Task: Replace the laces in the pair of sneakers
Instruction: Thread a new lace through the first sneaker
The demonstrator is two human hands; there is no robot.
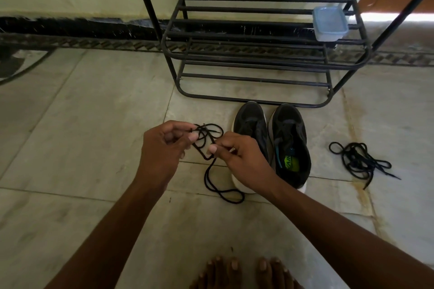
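Bare toes (244, 272) at 6 o'clock on the tiled floor (82, 124). Above them both forearms reach fwd. Left hand (162, 148) pinches a black lace (211, 148) btwn thumb & curled fingers, holding a bunch of loops near its fingertips. Right hand (237, 155) pinches the same lace just beside, thumb on top, fingers curled round it. Rest of the lace hangs down from the hands & loops on the floor at approx 5 o'clock from the left hand, next to the heel of the left sneaker (251, 134). Pair sits side by side, toes pointing away; right sneaker (291, 143) w/ green insole label showing, no laces seen in the eyelets. Second black lace pile (359, 162) lies at 3 o'clock of the pair, apart from it. Further, at 12 o'clock, black metal shoe rack (258, 37) against the wall; clear plastic box w/ blue lid (330, 23) on its right end.
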